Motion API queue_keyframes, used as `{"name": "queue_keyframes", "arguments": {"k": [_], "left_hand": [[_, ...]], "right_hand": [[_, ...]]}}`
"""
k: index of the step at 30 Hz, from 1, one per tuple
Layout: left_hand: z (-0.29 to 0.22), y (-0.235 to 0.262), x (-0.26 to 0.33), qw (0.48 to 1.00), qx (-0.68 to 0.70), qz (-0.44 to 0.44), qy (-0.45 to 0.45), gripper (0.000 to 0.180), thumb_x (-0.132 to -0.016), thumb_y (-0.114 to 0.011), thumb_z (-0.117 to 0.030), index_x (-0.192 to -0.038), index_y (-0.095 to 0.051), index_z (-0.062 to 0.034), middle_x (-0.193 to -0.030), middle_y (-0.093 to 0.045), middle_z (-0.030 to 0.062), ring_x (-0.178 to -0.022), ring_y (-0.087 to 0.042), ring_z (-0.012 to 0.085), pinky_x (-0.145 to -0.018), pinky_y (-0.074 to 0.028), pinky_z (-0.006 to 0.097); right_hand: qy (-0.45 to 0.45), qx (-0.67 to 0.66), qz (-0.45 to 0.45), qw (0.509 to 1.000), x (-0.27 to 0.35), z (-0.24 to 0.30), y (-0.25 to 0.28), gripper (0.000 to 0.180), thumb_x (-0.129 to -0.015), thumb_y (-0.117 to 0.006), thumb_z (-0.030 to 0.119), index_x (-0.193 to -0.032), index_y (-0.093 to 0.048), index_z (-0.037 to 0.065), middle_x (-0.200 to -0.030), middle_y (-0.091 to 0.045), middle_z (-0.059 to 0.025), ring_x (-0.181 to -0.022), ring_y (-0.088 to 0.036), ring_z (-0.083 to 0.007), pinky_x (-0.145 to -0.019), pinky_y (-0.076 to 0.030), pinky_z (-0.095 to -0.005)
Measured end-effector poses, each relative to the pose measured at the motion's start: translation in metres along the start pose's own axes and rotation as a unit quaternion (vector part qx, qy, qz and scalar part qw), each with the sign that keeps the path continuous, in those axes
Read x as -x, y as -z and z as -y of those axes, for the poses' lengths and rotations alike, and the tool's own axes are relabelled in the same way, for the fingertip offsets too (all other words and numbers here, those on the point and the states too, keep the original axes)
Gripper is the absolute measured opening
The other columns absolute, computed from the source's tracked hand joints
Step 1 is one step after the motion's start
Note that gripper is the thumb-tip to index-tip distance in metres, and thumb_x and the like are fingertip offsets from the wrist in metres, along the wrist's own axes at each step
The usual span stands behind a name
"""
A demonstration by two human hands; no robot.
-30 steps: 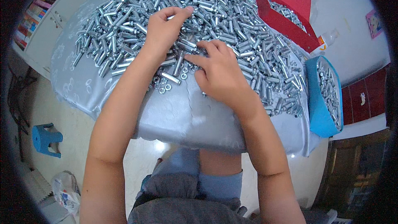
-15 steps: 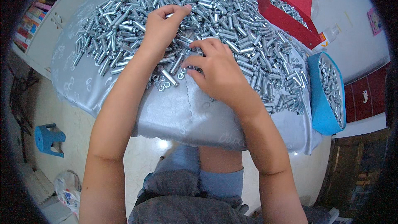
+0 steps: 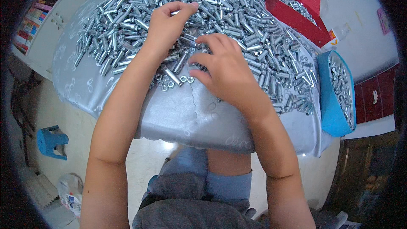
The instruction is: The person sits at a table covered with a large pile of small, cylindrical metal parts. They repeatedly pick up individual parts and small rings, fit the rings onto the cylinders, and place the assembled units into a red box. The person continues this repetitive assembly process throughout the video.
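A large heap of silver metal expansion bolts (image 3: 123, 29), tube-shaped sleeves with nuts, covers the table. My left hand (image 3: 168, 23) reaches over the middle of the heap, its thumb and forefinger closed in a pinch; whatever they hold, if anything, is hidden. Closer to the front edge, my right hand (image 3: 227, 65) hovers palm down with fingers bent and apart, and nothing shows between them. Loose hex nuts (image 3: 183, 79) lie on the cloth beside its thumb. Next to these nuts rests a single bolt (image 3: 173, 77). Bolts under my right palm are hidden.
A silvery tablecloth (image 3: 186, 118) hangs over the front edge. At the back right stands an open red box (image 3: 292, 21) of bolts. A blue container (image 3: 333, 97) of bolts stands at the right edge. On the floor at left is a blue stool (image 3: 52, 141).
My right fingers have spread slightly, and a nut that was by the thumb now lies lower on the cloth, beside another nut. My left hand keeps its pinch almost in place.
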State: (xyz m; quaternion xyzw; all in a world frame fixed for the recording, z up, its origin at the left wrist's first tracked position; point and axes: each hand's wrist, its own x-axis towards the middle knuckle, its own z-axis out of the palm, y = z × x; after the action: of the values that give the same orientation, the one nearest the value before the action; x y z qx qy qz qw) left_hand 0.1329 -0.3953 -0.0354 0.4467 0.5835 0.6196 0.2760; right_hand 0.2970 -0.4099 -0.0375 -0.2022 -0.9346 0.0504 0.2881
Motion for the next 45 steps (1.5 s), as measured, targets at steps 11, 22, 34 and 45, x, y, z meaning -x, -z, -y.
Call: {"name": "queue_keyframes", "arguments": {"k": [11, 22, 34, 45], "left_hand": [[-0.004, 0.004, 0.0, 0.999, 0.014, 0.013, 0.039, 0.028, -0.072, -0.065, -0.032, -0.077, -0.064, -0.0051, -0.056, -0.048, -0.0044, -0.048, -0.039, 0.0045, -0.043, -0.03, 0.021], [-0.008, 0.009, 0.002, 0.994, 0.069, 0.05, 0.074, 0.024, -0.075, -0.063, -0.031, -0.068, -0.055, -0.0091, -0.05, -0.036, -0.0065, -0.042, -0.03, 0.0042, -0.039, -0.021, 0.021], [-0.019, 0.007, 0.016, 0.957, 0.158, 0.23, 0.085, 0.017, -0.079, -0.058, -0.025, -0.069, -0.055, -0.0112, -0.051, -0.034, -0.0092, -0.042, -0.026, 0.0011, -0.039, -0.018, 0.018], [-0.014, 0.018, 0.011, 0.919, 0.177, 0.341, 0.089, 0.015, -0.081, -0.056, -0.024, -0.073, -0.052, -0.0118, -0.052, -0.032, -0.0095, -0.044, -0.027, 0.0008, -0.04, -0.019, 0.017]], "right_hand": [[-0.026, 0.028, -0.013, 0.999, -0.001, -0.003, -0.017, 0.016, -0.065, -0.064, 0.018, -0.077, -0.065, 0.007, -0.098, -0.054, -0.0125, -0.1, -0.045, -0.0269, -0.086, -0.034, -0.0384], [0.009, 0.033, -0.047, 0.998, -0.004, 0.0, -0.014, 0.017, -0.065, -0.058, 0.011, -0.08, -0.058, 0.003, -0.082, -0.054, -0.0105, -0.084, -0.051, -0.0257, -0.079, -0.038, -0.0374], [-0.181, -0.539, -0.193, 0.799, -0.017, -0.005, 0.001, 0.012, -0.074, -0.063, 0.004, -0.083, -0.057, -0.001, -0.075, -0.06, -0.0064, -0.067, -0.058, -0.0102, -0.061, -0.047, -0.0209], [-0.199, -0.479, -0.256, 0.816, -0.017, -0.001, 0.005, 0.016, -0.071, -0.067, 0.005, -0.083, -0.058, 0.0, -0.073, -0.059, -0.0041, -0.061, -0.054, -0.0088, -0.055, -0.044, -0.0202]]}}
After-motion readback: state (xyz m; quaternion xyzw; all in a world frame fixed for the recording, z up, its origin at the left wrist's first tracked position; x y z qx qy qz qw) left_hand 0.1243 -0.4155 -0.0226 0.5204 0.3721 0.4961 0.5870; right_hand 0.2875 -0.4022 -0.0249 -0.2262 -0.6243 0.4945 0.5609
